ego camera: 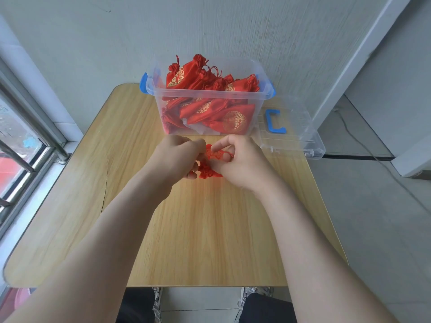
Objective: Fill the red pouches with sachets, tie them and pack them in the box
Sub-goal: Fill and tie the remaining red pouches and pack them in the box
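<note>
A small red pouch (208, 171) sits between my two hands just in front of the box, mostly hidden by my fingers. My left hand (177, 157) grips its left side with curled fingers. My right hand (240, 162) pinches the pouch's red drawstring (224, 152), which loops round a finger. Behind them stands a clear plastic box (207, 127) with blue latches, piled with several red pouches (217, 113) with gold patterns. No loose sachets are visible on the table.
The wooden table (186, 229) spreads below my forearms. The box's clear lid (293, 134) with a blue handle lies at the right, overhanging the table edge. A window with rails is at the left, a wall behind.
</note>
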{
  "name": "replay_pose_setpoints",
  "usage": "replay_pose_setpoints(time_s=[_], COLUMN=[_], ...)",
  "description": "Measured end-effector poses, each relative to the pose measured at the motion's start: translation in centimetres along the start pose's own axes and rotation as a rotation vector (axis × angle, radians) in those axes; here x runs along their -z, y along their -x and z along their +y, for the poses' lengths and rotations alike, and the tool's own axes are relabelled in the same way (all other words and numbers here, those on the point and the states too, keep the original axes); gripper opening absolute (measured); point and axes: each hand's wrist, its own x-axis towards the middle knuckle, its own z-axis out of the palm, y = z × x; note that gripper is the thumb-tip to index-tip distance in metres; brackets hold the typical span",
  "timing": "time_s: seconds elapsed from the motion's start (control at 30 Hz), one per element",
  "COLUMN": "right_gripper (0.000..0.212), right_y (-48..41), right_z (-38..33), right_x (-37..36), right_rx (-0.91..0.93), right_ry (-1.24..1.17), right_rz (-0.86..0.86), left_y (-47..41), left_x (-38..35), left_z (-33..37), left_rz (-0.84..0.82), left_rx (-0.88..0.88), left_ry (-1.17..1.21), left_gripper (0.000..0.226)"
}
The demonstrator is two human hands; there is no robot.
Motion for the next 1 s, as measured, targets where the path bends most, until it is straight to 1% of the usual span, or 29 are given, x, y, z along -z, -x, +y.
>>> replay_pose_setpoints(time_s=[0.03, 0.1, 0.17, 0.3, 0.37, 0.43, 0.53, 0.6, 0.73, 0.83, 0.93, 1.0], right_gripper=[0.021, 0.011, 0.006, 0.018, 0.019, 0.017, 0.013, 0.010, 0.005, 0.002, 0.005, 0.007], right_y=[0.0, 0.0, 0.0, 0.1, 0.1, 0.0, 0.4, 0.5, 0.3, 0.1, 0.2, 0.4], right_z=[-0.1, -0.1, -0.1, -0.2, -0.3, -0.5, -1.1, -1.2, -0.8, -0.6, -0.9, -1.2], right_x=[0.0, -0.2, -0.2, -0.1, -0.1, -0.2, 0.0, 0.1, 0.3, 0.1, 0.1, 0.2], right_rx=[0.008, 0.005, 0.002, -0.011, -0.028, -0.018, -0.014, -0.004, 0.025, 0.009, 0.029, 0.014], right_ry=[-0.039, -0.118, -0.088, 0.071, 0.081, 0.031, -0.126, -0.164, -0.104, -0.085, 0.059, 0.081], right_rz=[-0.002, -0.060, -0.078, -0.041, -0.008, 0.005, -0.057, -0.071, -0.006, -0.024, -0.045, -0.050], left_y=[0.0, -0.1, -0.2, -0.3, -0.3, -0.1, -0.1, 0.0, 0.3, 0.5, 0.6, 0.7], left_x=[0.0, 0.0, 0.1, 0.1, -0.1, -0.3, -0.4, -0.3, -0.4, -0.5, -0.6, -0.6], left_z=[0.1, 0.2, 0.1, -0.3, -0.4, -0.6, -0.9, -1.0, -0.8, -0.7, -0.6, -0.6], left_rz=[0.012, 0.017, 0.003, -0.050, -0.078, -0.100, -0.124, -0.123, -0.131, -0.146, -0.136, -0.134], left_rx=[0.017, 0.034, 0.047, 0.063, 0.050, 0.025, -0.029, -0.063, -0.112, -0.120, -0.123, -0.121], left_ry=[0.053, 0.120, 0.114, 0.013, -0.027, -0.076, -0.168, -0.206, -0.232, -0.232, -0.277, -0.289], left_gripper=[0.019, 0.017, 0.018, 0.018, 0.019, 0.025, 0.030, 0.031, 0.032, 0.032, 0.033, 0.034])
